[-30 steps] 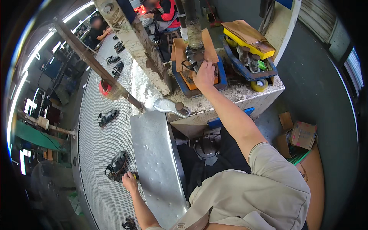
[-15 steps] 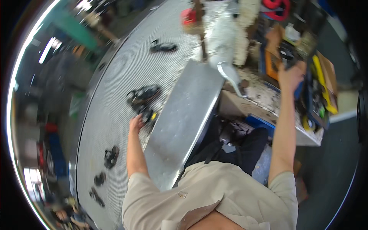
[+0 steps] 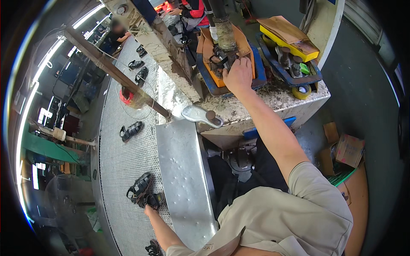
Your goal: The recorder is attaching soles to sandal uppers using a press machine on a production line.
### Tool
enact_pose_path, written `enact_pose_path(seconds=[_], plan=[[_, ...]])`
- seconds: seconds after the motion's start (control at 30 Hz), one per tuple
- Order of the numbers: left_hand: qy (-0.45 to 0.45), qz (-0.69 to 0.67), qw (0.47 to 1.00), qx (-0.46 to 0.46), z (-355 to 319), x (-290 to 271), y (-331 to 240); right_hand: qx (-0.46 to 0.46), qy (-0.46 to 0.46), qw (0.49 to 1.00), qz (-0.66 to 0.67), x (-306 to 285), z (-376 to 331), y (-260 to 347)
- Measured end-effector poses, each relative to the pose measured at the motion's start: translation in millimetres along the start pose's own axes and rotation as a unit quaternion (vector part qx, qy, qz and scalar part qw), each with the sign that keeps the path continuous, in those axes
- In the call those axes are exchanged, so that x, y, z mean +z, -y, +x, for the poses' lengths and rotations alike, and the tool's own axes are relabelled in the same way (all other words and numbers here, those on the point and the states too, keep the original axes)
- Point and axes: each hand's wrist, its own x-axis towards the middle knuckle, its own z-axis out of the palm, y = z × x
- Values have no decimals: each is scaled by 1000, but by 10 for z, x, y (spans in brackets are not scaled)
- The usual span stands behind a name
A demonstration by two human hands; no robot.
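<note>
My right hand reaches up to the press station and grips a black sandal that sits on the orange pad under the vertical press column. My left hand stretches down to the perforated metal conveyor and closes on a black sandal; a second black sandal lies right beside it. A grey shoe last with a brown knob rests on the stained bench top.
More black sandals ride the conveyor, some far up. A second press pad, yellow with a brown sheet, stands to the right. A steel plate slopes beside me. Cardboard boxes lie on the floor. Another person works at the far end.
The head camera swung away to the conveyor and has come back toward the press. My right hand stays at the press pad; my left hand stays on the sandal on the conveyor.
</note>
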Motion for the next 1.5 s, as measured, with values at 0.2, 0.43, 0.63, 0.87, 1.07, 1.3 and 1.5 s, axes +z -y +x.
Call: enact_pose_path(seconds=[0.2, 0.43, 0.63, 0.87, 1.07, 1.3, 1.5], plan=[[-13, 161, 983, 93, 85, -808, 439, 7, -7, 1000, 22, 14, 43, 91], [-150, 332, 909, 203, -597, -1499, 262, 7, 0, 999, 38, 25, 83, 143], [189, -434, 879, 51, -794, -1365, 1252, 29, 32, 999, -8, 10, -127, 219], [418, -729, 542, 12, -2310, 990, 812, 35, 61, 997, -19, 26, -663, -390], [541, -710, 396, -217, -3698, 1138, 202, -77, 52, 993, 70, -533, -1743, -689], [533, -654, 527, -101, -3667, 648, 441, -204, 412, 826, 326, -1294, -3424, 630], [217, -643, 727, 102, -2623, -1013, 1964, -353, 464, 609, 538, -1739, -4117, 1102]])
